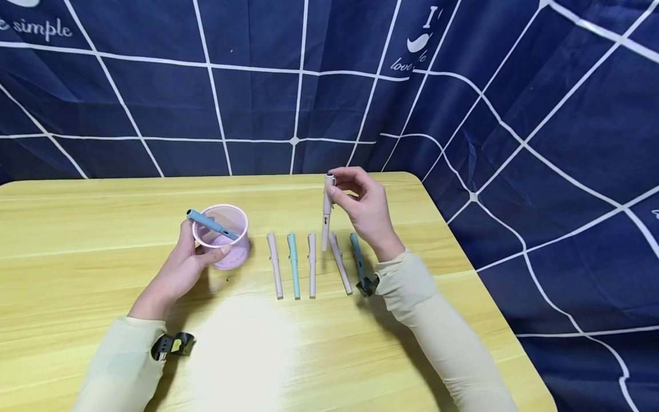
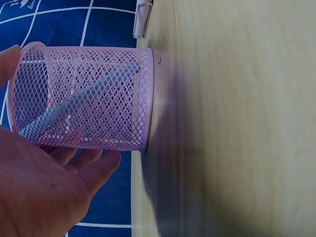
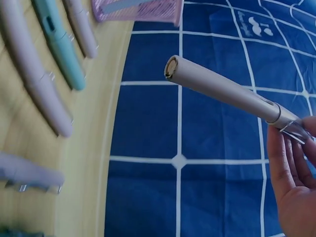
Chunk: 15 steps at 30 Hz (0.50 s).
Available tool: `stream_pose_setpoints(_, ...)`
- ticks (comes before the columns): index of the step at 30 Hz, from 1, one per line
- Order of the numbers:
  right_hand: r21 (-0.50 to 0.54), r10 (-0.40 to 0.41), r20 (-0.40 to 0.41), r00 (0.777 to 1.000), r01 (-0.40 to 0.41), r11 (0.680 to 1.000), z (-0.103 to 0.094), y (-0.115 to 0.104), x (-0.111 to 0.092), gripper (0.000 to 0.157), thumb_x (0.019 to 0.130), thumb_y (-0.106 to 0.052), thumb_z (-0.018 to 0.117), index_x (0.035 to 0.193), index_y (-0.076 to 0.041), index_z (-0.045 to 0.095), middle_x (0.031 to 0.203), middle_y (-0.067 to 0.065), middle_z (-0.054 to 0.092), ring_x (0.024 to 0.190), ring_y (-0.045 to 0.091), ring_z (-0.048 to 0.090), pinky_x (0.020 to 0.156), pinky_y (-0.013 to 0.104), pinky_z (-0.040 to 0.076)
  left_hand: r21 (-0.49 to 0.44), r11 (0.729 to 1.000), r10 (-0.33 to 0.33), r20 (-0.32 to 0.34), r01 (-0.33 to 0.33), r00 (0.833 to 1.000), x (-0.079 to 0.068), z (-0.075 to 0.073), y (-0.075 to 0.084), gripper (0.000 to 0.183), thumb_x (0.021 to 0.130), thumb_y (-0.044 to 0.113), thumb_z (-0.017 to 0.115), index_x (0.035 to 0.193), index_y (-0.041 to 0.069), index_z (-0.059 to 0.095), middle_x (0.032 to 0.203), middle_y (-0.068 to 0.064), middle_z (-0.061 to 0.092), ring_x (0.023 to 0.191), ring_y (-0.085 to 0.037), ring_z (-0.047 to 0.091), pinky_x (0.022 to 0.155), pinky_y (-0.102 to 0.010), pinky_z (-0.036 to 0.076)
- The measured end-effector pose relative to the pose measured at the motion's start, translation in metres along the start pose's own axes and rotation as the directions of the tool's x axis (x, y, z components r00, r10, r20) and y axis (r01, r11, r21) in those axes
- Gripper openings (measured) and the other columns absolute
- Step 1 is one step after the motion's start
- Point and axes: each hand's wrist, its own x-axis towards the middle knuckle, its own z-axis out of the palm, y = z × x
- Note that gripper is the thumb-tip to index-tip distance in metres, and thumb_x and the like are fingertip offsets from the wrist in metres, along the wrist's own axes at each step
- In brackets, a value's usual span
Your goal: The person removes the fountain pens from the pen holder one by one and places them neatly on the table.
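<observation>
My left hand [image 1: 177, 269] grips a pink mesh pen cup [image 1: 239, 256] at its left side, thumb near the rim. Inside the cup a blue pen [image 1: 212, 224] leans, its capped end sticking out over the rim. My right hand [image 1: 369, 210] pinches a pale pinkish-grey pen [image 1: 326, 223] by its cap, holding it nearly upright above the row of pens. In the right wrist view the lower end of this held pen [image 3: 217, 89] points away from the fingers, apart from the table.
Below the right hand lie a pale pen [image 1: 275, 266], a turquoise pen [image 1: 294, 266], another pale pen [image 1: 312, 266], a slanted pale pen [image 1: 340, 263] and a dark blue pen [image 1: 357, 252]. A blue checked curtain [image 1: 257, 103] hangs behind the wooden table [image 1: 92, 240].
</observation>
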Motion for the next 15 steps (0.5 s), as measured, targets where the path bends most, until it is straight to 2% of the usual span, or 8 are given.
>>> stream_pose_setpoints(8,-0.029,0.103,-0.031,0.994,-0.104,0.994,-0.024,0.008,-0.002,0.024,0.088,0.010,0.066,0.111,0.011,0.063,0.093,0.011,0.063,0.081,0.017,0.061,0.068,0.026,0.056,-0.002,1.000,0.008,0.000,-0.008,1.000,0.001,0.000,0.000,0.072,0.096,0.016,0.062,0.147,0.004,0.012,0.148,-0.024,0.028,0.139,-0.039,0.027,0.110,-0.057,0.025)
stream_pose_setpoints(15,-0.058,0.198,-0.024,0.980,-0.200,0.978,-0.037,0.012,-0.005,0.025,0.088,0.007,0.067,0.112,0.011,0.063,0.093,0.013,0.062,0.079,0.015,0.061,0.067,0.028,0.056,-0.003,1.000,-0.001,0.005,0.001,1.000,0.001,-0.001,-0.001,0.072,0.097,0.016,0.062,0.147,0.005,0.011,0.148,-0.024,0.028,0.139,-0.040,0.026,0.110,-0.058,0.025)
